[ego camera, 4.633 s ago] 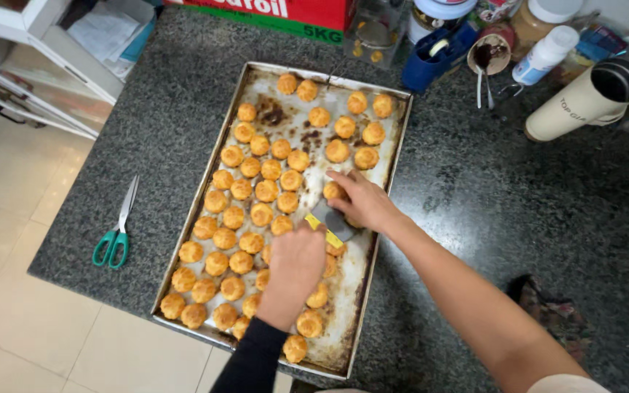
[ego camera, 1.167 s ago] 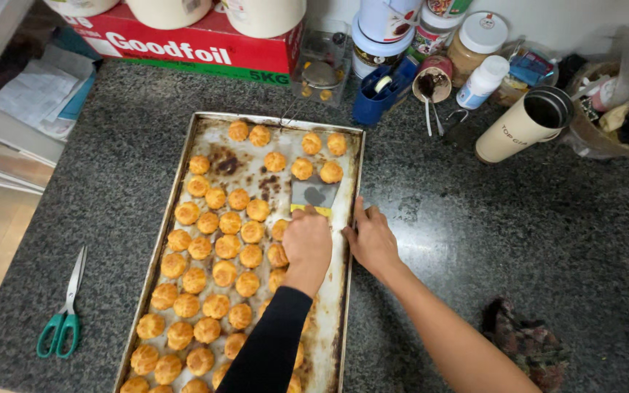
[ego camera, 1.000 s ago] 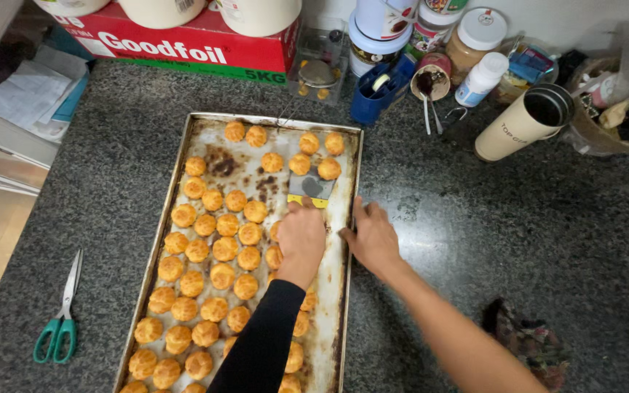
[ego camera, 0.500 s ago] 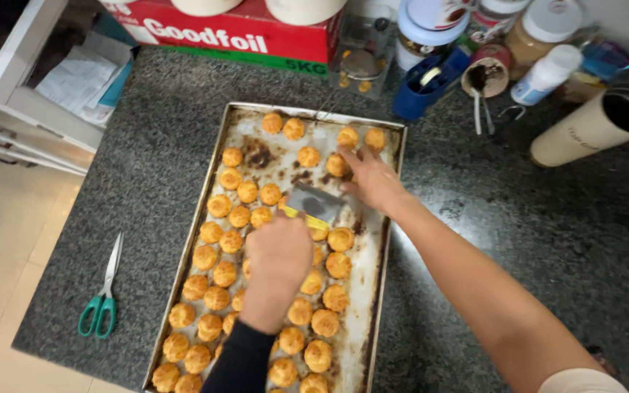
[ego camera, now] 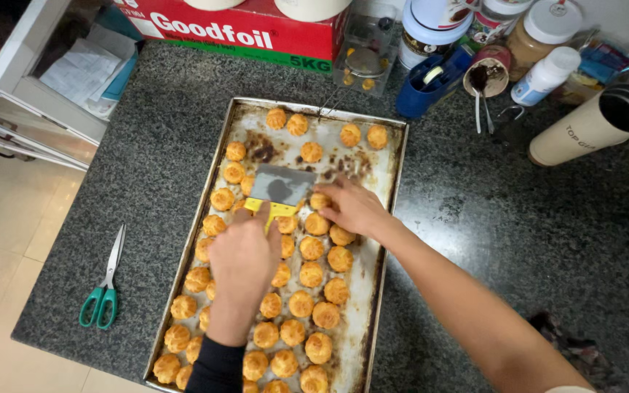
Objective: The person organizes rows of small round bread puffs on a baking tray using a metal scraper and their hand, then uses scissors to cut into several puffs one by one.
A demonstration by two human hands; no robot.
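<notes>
A worn metal baking tray [ego camera: 364, 291] lies on a dark granite counter and holds several rows of small golden pastries [ego camera: 311, 273]. My left hand [ego camera: 245, 262], in a dark sleeve, grips the yellow handle of a scraper; its flat metal blade [ego camera: 282, 185] lies on the tray's stained far part, next to the pastries. My right hand [ego camera: 354, 207] reaches in from the right. Its fingertips are closed on a pastry [ego camera: 319, 200] just right of the blade.
Green-handled scissors [ego camera: 103, 291] lie left of the tray near the counter's edge. Behind the tray stand a red box [ego camera: 242, 29], a blue tape dispenser [ego camera: 431, 80], jars and a beige tumbler [ego camera: 591, 127]. A dark cloth [ego camera: 569, 346] lies at the lower right.
Both hands and the scraper have moved up the tray from its middle towards the far rows. The right hand has gone from the tray's right edge to a pastry beside the blade.
</notes>
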